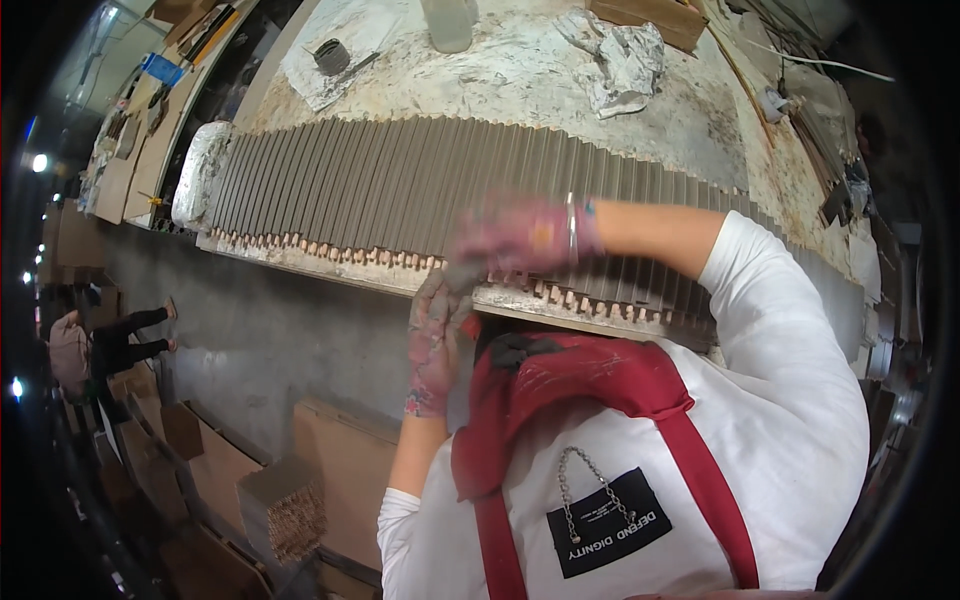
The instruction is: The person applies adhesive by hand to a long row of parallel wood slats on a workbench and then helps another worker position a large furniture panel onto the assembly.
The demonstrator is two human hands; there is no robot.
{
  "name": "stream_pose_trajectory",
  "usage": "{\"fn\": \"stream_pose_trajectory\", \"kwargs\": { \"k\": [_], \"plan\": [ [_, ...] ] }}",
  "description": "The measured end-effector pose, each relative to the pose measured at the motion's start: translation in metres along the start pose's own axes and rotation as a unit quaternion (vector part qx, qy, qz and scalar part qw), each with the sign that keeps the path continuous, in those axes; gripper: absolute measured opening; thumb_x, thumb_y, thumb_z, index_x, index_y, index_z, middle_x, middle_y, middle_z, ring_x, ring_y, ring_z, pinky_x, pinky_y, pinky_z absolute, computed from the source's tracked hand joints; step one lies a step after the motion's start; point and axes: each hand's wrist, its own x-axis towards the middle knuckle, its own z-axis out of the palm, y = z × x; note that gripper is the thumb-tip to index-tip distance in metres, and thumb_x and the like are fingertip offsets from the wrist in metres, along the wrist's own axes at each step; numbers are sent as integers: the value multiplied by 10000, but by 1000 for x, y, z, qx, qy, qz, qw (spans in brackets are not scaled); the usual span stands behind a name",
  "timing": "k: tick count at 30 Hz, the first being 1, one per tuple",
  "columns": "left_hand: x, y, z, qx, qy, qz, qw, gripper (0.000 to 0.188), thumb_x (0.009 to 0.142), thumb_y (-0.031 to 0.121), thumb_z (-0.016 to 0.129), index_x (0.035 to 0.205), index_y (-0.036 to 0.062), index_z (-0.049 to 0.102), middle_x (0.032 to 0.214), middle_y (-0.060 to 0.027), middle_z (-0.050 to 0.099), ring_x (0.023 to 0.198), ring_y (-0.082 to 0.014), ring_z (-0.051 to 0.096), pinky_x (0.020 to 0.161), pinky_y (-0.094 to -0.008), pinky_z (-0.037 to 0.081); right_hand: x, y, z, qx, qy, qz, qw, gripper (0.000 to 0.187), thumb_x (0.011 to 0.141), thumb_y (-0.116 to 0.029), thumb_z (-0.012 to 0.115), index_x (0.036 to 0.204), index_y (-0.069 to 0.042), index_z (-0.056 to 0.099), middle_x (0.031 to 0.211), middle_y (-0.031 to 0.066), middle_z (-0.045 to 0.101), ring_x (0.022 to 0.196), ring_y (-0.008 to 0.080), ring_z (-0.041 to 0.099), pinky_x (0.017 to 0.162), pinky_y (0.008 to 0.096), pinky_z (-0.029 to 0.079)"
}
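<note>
A long row of grey-brown strips (330, 180) lies side by side across the table, their pale pinkish ends lined up along the near edge. My left hand (433, 340), in a pink patterned glove with greyed fingers, is closed at that edge, beside the strip ends. Something small and grey at its fingertips is too unclear to name. My right hand (525, 235), in a pink glove, is over the row just right of and above the left hand. Motion smears its fingers, so what they hold is hidden. A bracelet (572, 228) circles that wrist.
A white-wrapped block (203, 178) stands at the row's left end. Farther back are a dark small cup (332, 57), a translucent container (448, 25), crumpled paper (615, 65) and a cardboard box (655, 18). Cartons (340, 430) stand on the floor; another person (75, 350) is far left.
</note>
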Motion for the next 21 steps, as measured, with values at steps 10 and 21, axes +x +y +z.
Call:
{"fn": "stream_pose_trajectory", "kwargs": {
  "k": [10,21],
  "plan": [
    [7,-25,22,-19,95,-27,995,494,902,186,540,1289,-48,342,1137,-135,512,936,-169,524,839,-291,421,-23,20,21,-52,121,-31,991,254,831,-308,579,1046,-171,581,957,90,579,895,250,570,750,373,471],
    [1,-20,23,-21,84,-52,995,522,876,204,564,1295,-36,366,1166,-106,473,1013,-162,488,909,-257,383,-20,-9,14,-24,90,-43,995,225,817,-228,540,1033,-172,569,972,67,584,931,242,572,842,419,435]
  ]
}}
